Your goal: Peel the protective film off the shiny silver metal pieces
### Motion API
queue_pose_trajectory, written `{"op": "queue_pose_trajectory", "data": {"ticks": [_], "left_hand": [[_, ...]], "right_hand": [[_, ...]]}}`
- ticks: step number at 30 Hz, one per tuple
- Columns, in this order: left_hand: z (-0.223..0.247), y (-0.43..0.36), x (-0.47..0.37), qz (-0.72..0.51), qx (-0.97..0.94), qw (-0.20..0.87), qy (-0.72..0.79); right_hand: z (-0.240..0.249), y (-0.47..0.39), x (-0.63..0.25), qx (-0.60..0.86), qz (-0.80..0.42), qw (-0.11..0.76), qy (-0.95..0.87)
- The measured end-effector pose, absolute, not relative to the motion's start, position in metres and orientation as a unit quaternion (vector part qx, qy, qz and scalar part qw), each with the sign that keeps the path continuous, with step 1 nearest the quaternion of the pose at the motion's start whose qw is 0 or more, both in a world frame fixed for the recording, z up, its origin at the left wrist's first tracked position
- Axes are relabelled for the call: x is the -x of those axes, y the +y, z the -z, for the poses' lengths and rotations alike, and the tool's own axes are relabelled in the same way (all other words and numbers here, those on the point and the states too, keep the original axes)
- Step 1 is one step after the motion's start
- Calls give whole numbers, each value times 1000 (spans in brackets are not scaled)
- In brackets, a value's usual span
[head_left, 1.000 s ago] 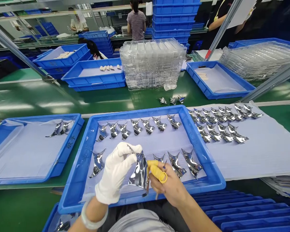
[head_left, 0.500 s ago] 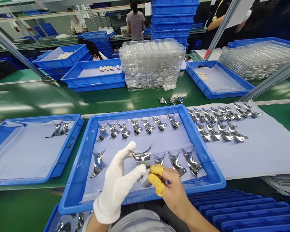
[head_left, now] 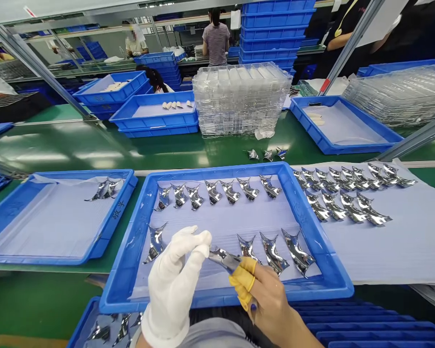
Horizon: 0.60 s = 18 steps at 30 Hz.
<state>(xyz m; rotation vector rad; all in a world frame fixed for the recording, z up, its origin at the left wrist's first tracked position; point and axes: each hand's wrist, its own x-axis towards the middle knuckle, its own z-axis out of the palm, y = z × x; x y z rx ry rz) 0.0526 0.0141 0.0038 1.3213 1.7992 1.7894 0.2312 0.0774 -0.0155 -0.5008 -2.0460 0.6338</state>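
My left hand [head_left: 176,280], in a white glove, pinches the left end of a shiny chrome piece [head_left: 224,259]. Yellow finger covers are on my right hand [head_left: 263,295], whose fingers grip the piece's right end; a small blue-tipped item pokes out below those fingers. Both hands hold the piece above a blue tray [head_left: 110,290] lined with white sheet. Inside the tray, several curved chrome parts [head_left: 232,192] lie in a back row, with more [head_left: 273,252] nearer the front on either side of my hands.
Several chrome parts lie on a white sheet [head_left: 416,237] at right. A blue tray [head_left: 90,253] with chrome parts stands at left. Behind are stacked clear trays [head_left: 241,104], blue trays [head_left: 159,128] and an angled metal post [head_left: 355,43]. Other people are in the background.
The held chrome piece has turned from upright, broad side showing, to a slim slanting view. My right hand has shifted lower and right, and the whole view has shifted slightly.
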Motion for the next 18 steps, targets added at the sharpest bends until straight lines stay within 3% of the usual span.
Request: {"op": "queue_pose_trajectory", "data": {"ticks": [11, 18], "left_hand": [[-24, 7, -57, -561, -609, 110, 550], [-18, 15, -58, -631, -375, 217, 643]], "right_hand": [[20, 84, -221, 209, -548, 399, -705], [8, 79, -222, 208, -677, 350, -614]]}}
